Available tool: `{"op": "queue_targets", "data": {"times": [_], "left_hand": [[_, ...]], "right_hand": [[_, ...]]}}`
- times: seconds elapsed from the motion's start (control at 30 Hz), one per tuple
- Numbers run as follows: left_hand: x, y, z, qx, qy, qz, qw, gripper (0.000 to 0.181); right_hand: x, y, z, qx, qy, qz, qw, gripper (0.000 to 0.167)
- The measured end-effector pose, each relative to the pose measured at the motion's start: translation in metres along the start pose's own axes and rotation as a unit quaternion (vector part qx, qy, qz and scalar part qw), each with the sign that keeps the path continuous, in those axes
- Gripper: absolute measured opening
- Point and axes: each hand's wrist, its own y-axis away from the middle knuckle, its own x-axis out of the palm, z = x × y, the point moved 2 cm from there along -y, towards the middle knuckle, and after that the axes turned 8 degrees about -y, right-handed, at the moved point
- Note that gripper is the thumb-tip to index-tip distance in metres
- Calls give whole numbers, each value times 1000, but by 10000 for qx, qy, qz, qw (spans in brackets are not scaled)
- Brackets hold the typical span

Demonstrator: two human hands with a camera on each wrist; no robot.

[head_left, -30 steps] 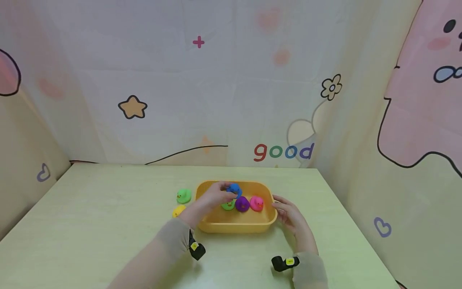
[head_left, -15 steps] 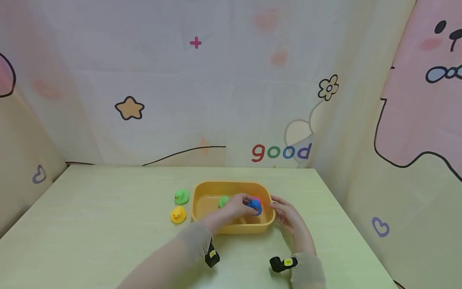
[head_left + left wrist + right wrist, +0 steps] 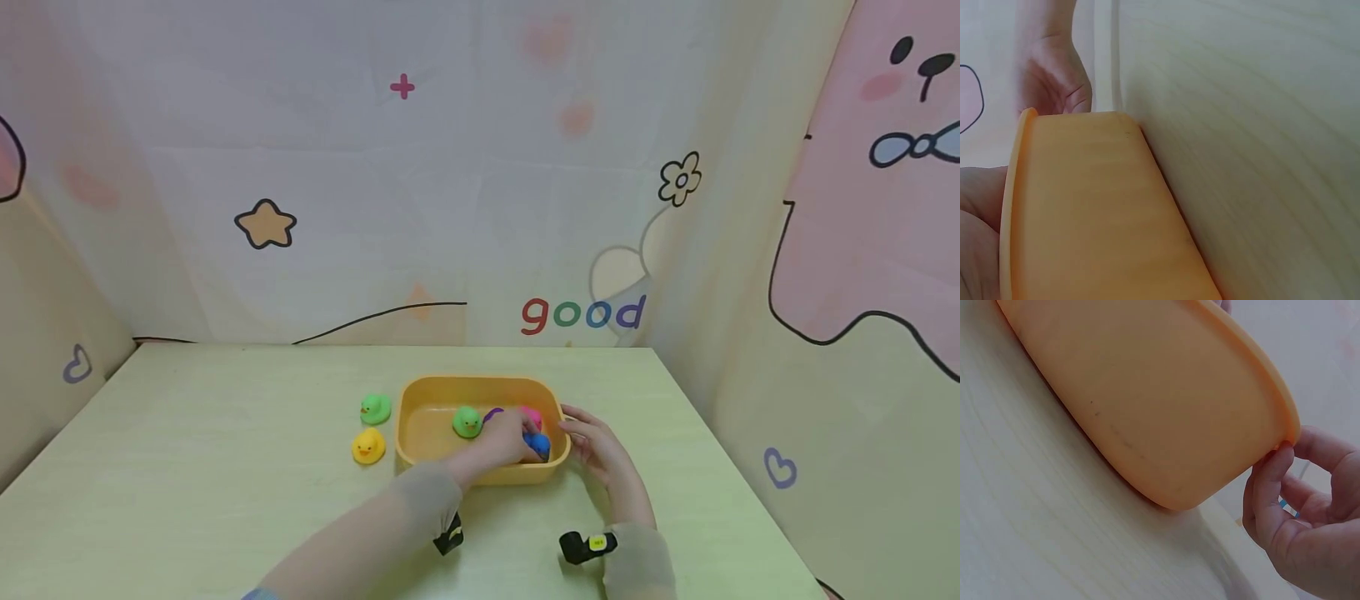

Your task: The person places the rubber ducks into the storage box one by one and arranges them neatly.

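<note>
In the head view my left hand (image 3: 498, 440) reaches over the near rim of the orange basket (image 3: 480, 476) and holds a blue duck (image 3: 538, 445) low in its near right corner. Behind the hand are a pink duck (image 3: 532, 416) and a partly hidden purple duck (image 3: 492, 413); a green duck (image 3: 467, 422) sits left of them. My right hand (image 3: 606, 454) rests at the basket's right end. In the right wrist view that hand (image 3: 1310, 512) touches the basket's rim (image 3: 1291, 419) with its fingertips.
Outside the basket, to its left, a second green duck (image 3: 376, 409) stands behind a yellow duck (image 3: 368, 447) on the pale table (image 3: 225, 467). Patterned cloth (image 3: 360, 208) rises behind and beside the table.
My left hand has carried the blue duck rightward and down into the basket's near right corner, uncovering the green duck inside. My right hand has stayed at the rim.
</note>
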Motion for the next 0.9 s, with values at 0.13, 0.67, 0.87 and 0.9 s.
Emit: {"op": "queue_targets", "data": {"times": [0.13, 0.67, 0.87, 0.9], "left_hand": [[2, 2, -2, 71, -277, 9, 9996, 21], [7, -1, 2, 19, -569, 95, 9983, 21], [-11, 4, 6, 297, -480, 137, 9983, 26], [-16, 6, 7, 357, -357, 127, 9986, 27]], "right_hand": [[1, 1, 1, 27, -36, 19, 10000, 57], [1, 0, -2, 26, -83, 107, 9999, 57], [1, 0, -1, 27, -113, 96, 9999, 57], [2, 0, 0, 33, -119, 76, 9999, 57]]}}
